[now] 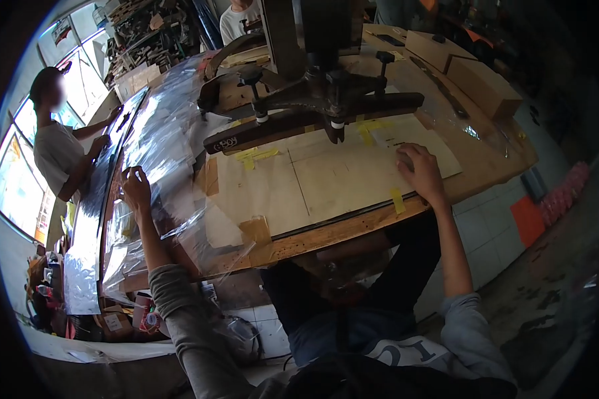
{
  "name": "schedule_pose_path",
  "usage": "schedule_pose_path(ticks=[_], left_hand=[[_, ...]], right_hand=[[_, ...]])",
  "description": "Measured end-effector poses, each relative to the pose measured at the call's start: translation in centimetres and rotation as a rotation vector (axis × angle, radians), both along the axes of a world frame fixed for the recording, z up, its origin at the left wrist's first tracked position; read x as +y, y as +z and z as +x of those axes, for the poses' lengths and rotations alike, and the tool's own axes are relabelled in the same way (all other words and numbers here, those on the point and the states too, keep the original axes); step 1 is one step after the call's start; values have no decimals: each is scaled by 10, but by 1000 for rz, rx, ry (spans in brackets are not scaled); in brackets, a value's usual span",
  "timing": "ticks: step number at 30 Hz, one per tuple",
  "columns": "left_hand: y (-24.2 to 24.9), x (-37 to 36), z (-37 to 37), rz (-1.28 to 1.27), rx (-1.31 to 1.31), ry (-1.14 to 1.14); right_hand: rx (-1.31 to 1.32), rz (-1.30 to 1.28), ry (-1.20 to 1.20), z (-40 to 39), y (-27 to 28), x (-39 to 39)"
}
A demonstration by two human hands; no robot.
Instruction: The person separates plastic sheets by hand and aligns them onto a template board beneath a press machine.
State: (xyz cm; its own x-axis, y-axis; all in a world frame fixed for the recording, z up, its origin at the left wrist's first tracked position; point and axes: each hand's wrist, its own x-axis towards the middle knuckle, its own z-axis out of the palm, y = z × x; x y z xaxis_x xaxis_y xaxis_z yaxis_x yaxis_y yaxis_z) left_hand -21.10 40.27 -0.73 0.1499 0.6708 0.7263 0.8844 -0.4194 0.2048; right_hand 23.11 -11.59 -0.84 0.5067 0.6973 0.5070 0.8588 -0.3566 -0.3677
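My left hand (136,189) is over the clear plastic sheets (170,143) on the left of the table, its fingers bent together. Whatever may be between those fingertips is too small to make out. My right hand (422,173) rests on the right part of a pale flat board (246,186), fingers apart and slightly bent, holding nothing. Dark lines and yellow tape (256,155) mark this board. Above its far side stands a dark metal press head (326,100) with a long bar (279,133). Brown tape (255,232) sits at the board's near left corner.
A person (63,139) stands at the left, hands on a long shiny sheet (90,233). Another person (239,20) is partly visible behind the press. Cardboard boxes (482,86) sit at the table's far right. The wooden table edge (326,243) runs before my lap.
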Motion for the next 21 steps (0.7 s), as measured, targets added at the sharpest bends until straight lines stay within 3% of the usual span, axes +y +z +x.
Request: schedule_pose_path(ticks=[2,6,9,16,21], left_hand=[[1,2,1,-30,-85,-58],[18,-31,11,74,80,125],[15,-23,5,158,87,112],[10,-24,0,96,103,99],[11,-30,-2,13,43,113]], right_hand=[[-5,-67,26,1,6,8],[-2,-151,92,4,9,32],[-49,-185,119,11,10,52],[-207,-167,120,34,-9,77],[-112,-170,263,24,0,67]])
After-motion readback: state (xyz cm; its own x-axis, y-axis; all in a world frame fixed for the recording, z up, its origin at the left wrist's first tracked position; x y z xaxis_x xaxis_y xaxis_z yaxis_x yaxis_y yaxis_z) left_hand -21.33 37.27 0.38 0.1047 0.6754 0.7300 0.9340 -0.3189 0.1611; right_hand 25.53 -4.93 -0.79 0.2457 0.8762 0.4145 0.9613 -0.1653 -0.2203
